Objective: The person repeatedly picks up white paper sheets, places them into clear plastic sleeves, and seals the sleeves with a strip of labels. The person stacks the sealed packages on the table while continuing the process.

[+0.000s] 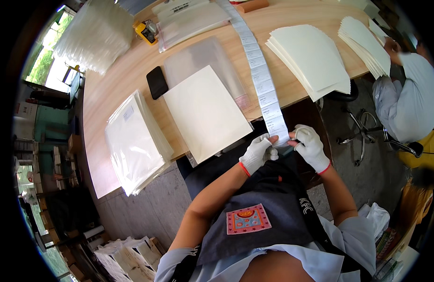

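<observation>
A long strip of printed white labels [264,80] runs across the table toward me and hangs over its near edge. Both my hands wear white gloves with bare fingertips. My left hand [258,154] pinches the strip's near end at its left side. At the right side of the same end, my right hand [311,148] grips it between thumb and fingers. Just left of the strip, a cream sheet [207,113] lies over clear plastic sleeves [203,54]. Further left is a stack of sheets in clear sleeves [137,141], with a small label on the top one.
A black phone [156,82] lies beside the cream sheet. Fanned cream sheets [311,61] rest at the right. Packed sleeves [193,23], a yellow bottle [145,32] and a plastic-wrapped bundle [94,35] stand further back. At far right another person [409,94] handles more sheets [365,44].
</observation>
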`<state>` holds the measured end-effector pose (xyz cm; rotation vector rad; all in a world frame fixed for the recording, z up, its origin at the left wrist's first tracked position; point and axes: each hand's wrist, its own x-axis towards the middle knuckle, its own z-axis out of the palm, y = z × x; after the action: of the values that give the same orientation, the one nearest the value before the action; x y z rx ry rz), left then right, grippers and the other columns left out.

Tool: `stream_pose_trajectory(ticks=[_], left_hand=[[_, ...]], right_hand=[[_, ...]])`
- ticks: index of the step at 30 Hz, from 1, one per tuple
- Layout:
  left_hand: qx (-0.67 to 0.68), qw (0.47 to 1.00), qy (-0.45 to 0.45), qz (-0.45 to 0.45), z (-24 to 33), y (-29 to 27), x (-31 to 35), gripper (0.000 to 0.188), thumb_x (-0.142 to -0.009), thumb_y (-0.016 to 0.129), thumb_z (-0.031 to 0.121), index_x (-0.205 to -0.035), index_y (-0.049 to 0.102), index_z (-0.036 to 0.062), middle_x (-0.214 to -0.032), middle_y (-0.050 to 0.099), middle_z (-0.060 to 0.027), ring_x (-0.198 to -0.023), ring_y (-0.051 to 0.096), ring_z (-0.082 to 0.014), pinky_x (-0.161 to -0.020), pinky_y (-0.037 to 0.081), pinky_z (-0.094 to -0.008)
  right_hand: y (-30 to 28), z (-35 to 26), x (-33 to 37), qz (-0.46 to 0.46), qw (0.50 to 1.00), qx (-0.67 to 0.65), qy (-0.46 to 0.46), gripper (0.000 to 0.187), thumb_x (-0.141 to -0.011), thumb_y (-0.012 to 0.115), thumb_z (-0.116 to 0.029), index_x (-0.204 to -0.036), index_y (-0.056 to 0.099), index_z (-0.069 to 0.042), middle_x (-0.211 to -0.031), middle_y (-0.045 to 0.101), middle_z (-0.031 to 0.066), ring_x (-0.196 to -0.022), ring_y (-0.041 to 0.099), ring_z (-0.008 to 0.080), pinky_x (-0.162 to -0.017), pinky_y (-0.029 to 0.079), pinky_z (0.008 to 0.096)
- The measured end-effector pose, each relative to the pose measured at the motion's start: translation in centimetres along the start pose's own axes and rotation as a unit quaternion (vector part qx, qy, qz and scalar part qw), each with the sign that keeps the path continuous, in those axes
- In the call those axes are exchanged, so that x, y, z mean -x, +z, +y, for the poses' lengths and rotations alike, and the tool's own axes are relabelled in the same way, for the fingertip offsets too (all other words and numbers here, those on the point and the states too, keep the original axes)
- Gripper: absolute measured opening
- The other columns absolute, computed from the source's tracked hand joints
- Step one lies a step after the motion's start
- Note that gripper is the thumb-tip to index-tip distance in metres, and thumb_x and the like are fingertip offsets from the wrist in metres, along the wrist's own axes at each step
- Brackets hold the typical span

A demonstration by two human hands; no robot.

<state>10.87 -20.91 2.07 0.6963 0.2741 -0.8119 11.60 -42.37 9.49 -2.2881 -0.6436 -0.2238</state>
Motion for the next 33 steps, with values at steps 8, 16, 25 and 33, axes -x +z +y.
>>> stream_pose_trajectory(ticks=[8, 16, 25, 33], left_hand=[[-0.118, 0.985, 0.091, 0.087, 2.9, 4.2, 1.0, 0.019, -0.097, 0.056, 0.019, -0.109, 0.054, 0.0048, -0.076, 0.061, -0.0055, -0.042, 0.051, -0.0103, -0.039, 0.041, -0.0242], [-0.107, 0.985, 0.134, 0.037, 2.5, 3.4, 0.9, 0.021, -0.095, 0.057, 0.018, -0.109, 0.054, 0.0030, -0.079, 0.065, -0.0074, -0.042, 0.053, -0.0120, -0.041, 0.044, -0.0255], [-0.057, 0.984, 0.034, 0.165, -0.5, -2.3, -1.4, 0.017, -0.099, 0.052, 0.022, -0.105, 0.053, 0.0067, -0.068, 0.053, -0.0054, -0.052, 0.054, -0.0153, -0.047, 0.048, -0.0334], [0.041, 0.927, 0.248, 0.279, 0.4, -9.9, 12.0, 0.012, -0.097, 0.058, 0.019, -0.100, 0.054, 0.0075, -0.068, 0.056, -0.0031, -0.053, 0.056, -0.0127, -0.055, 0.053, -0.0316]], right_hand=[[-2.2, -4.0, -1.8, 0.074, 0.988, 0.124, -0.061, 0.036, -0.059, 0.082, -0.017, -0.090, 0.067, -0.007, -0.110, 0.060, 0.0061, -0.103, 0.056, 0.0307, -0.089, 0.047, 0.0434], [-1.8, -4.6, -2.8, 0.016, 0.985, 0.149, -0.079, 0.029, -0.058, 0.080, -0.013, -0.081, 0.063, -0.007, -0.110, 0.061, 0.0057, -0.105, 0.057, 0.0291, -0.090, 0.047, 0.0438], [-1.1, -5.6, -5.1, 0.009, 0.985, 0.030, -0.169, 0.022, -0.061, 0.079, -0.011, -0.077, 0.065, -0.006, -0.095, 0.065, 0.0075, -0.091, 0.062, 0.0300, -0.079, 0.050, 0.0415], [3.8, -5.0, -9.5, -0.108, 0.954, -0.245, 0.132, 0.013, -0.085, 0.070, -0.011, -0.096, 0.068, -0.003, -0.088, 0.066, 0.0045, -0.080, 0.061, 0.0139, -0.074, 0.048, 0.0272]])
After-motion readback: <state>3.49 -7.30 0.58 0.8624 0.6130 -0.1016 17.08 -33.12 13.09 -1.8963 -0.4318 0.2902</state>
